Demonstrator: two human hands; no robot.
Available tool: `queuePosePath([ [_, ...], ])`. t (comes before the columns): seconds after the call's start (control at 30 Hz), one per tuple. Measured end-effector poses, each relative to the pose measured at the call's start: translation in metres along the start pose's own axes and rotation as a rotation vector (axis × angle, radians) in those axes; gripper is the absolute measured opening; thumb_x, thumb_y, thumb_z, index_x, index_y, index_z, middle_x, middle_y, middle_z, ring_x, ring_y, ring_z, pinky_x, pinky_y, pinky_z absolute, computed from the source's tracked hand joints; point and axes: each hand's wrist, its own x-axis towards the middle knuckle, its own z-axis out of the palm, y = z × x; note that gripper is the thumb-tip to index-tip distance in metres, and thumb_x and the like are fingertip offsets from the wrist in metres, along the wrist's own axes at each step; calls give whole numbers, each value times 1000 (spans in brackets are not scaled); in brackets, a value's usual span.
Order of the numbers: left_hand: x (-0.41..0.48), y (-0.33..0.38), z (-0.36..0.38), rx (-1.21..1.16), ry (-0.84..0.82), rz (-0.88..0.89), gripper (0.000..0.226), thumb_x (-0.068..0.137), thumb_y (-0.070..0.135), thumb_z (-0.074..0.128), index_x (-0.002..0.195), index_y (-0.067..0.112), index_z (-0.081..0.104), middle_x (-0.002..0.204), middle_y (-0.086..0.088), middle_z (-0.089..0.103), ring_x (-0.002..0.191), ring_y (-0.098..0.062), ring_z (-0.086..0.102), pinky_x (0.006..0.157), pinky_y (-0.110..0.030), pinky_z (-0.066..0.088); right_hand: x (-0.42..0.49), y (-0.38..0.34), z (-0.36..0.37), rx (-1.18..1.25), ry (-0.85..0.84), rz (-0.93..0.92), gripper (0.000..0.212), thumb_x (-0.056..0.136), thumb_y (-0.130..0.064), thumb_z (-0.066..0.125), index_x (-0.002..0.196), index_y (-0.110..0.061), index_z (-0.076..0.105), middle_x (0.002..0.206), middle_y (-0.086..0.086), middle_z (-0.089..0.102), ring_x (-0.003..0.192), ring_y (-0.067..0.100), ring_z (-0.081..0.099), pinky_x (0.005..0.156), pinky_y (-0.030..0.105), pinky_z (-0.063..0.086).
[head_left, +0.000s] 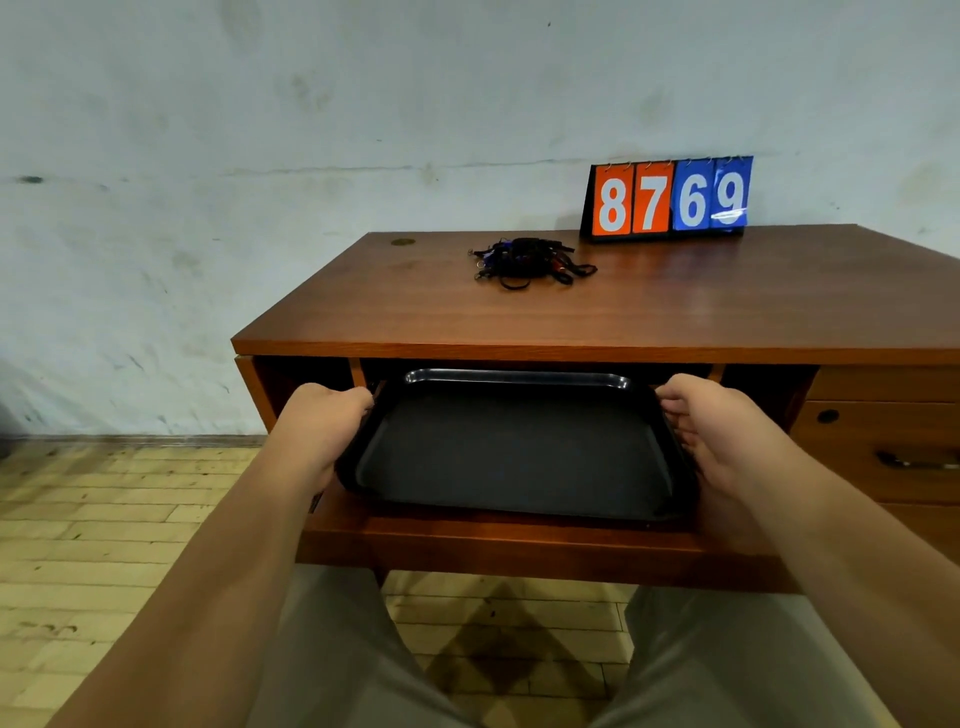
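Tray (519, 452), black and rectangular, lies flat on the pull-out shelf (519, 545) that juts forward from under the front edge of the counter (675, 301); its far rim, catching a line of light, sits just below that edge, while its near rim rests well out in front of it. The left hand (317, 431) is at the shelf's left end below the counter, its fingers (348, 400) curled over the tray's left rim and grasping it. The right hand (727, 436) is at the shelf's right end, its fingers (680, 410) wrapped around the tray's right rim, grasping that side. On top of the counter, toward its back edge, a flip scoreboard (670, 200) stands upright against the wall (260, 130) and reads 8769, two orange cards and two blue. A tangled bundle of dark straps (524, 262) lies on the counter near its middle, in front and to the left of the scoreboard. Below the counter's right end are drawers (883, 395), one with a metal handle (914, 460). A wooden floor (104, 545) stretches beneath the counter.
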Motion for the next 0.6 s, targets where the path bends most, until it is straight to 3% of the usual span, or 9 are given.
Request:
queuePosePath([
  [0.2,-19,14,-11,-86,-55,8,23,92,23,65,106,6,69,102,-12,69,90,-30,64,77,-46,51,-13,-14,-13,-83,-23,-9,32,97,-23,65,122,-4,69,105,15,74,91,32,71,76,45,56],
  [0.33,-29,26,-16,-132,-57,56,9,100,18,60,91,14,60,106,-13,71,96,-30,64,74,-38,51,-18,-25,-16,-107,-14,-28,36,93,-25,66,121,-2,72,112,22,77,101,36,73,92,53,59],
  [0.4,-34,34,-18,-135,-42,73,13,102,19,58,91,16,61,108,-11,75,101,-29,68,82,-40,53,-20,-31,-17,-120,-13,-39,34,95,-24,65,119,-2,73,110,22,77,104,36,73,94,51,58],
  [0.5,-36,42,-21,-133,-19,75,13,101,20,57,93,13,64,109,-15,78,107,-36,73,98,-50,56,-18,-37,-18,-104,-11,-73,32,97,-24,63,116,-1,74,97,16,73,93,34,70,82,47,56],
  [0.6,-31,43,-23,-138,8,91,15,99,23,58,90,12,64,111,-21,78,103,-37,73,94,-52,57,-12,-39,-16,-99,-12,-94,36,93,-27,63,114,0,76,92,15,74,90,35,70,81,50,55],
])
